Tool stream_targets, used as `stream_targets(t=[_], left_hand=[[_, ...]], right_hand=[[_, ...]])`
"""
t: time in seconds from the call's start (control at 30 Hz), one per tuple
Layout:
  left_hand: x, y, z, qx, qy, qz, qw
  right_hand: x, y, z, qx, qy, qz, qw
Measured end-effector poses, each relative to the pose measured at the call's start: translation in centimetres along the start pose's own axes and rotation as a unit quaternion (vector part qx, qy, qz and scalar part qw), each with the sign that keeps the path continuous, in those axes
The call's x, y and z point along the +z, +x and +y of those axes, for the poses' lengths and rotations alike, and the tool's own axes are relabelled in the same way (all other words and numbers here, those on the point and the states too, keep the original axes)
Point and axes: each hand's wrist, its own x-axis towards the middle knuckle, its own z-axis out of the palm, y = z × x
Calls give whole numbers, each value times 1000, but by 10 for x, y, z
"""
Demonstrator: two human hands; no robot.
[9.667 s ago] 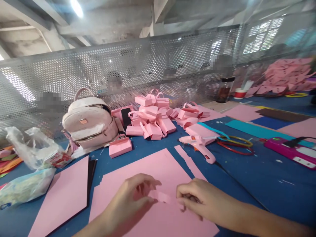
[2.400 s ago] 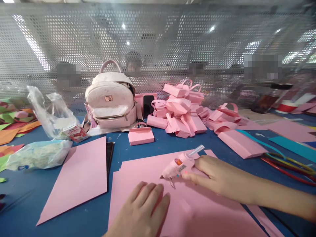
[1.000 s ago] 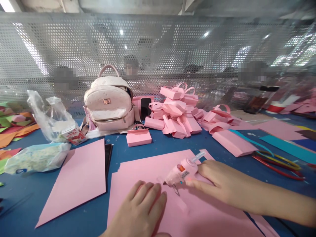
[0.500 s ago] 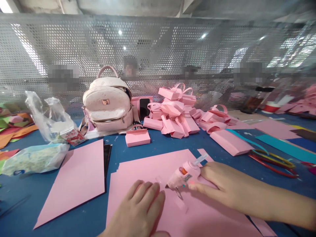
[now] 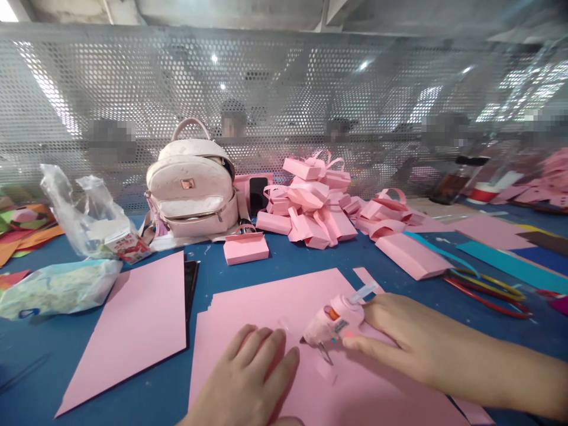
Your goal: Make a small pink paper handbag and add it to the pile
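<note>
A pink hot glue gun (image 5: 331,319) with a clear glue stick in its back is over the stack of pink paper sheets (image 5: 261,296). My right hand (image 5: 399,331) is closed round its handle, which the fingers mostly hide. The dark nozzle points left, toward my left hand (image 5: 248,378), and the wire stand hangs below the body. My left hand lies on the paper, fingers stretched forward and slightly bent, close to the nozzle. Its thumb is partly cut off by the bottom edge. Near the nozzle lies a faint clear strip (image 5: 283,323).
Behind the stack are a small pink paper box (image 5: 246,248), a white backpack (image 5: 190,183), a phone (image 5: 258,195) and a heap of pink paper bags (image 5: 315,201). Left lies another pink sheet (image 5: 133,331) over a dark flat object. Right are coloured strips (image 5: 510,263) and cords (image 5: 488,287).
The glue gun and my right hand have moved very slightly right and down. My left hand stays almost in place, and the view has shifted a little.
</note>
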Motion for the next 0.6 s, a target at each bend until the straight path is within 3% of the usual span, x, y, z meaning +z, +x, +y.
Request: stream_targets(t=[0.3,0.6], left_hand=[[0,-2,0,-4,-10,-11,1000],[-1,-1,0,-4,-24,-32,999]], right_hand=[[-2,-5,-7,18,-8,17,1000],[-1,-11,-3,-15,-10,16,1000]])
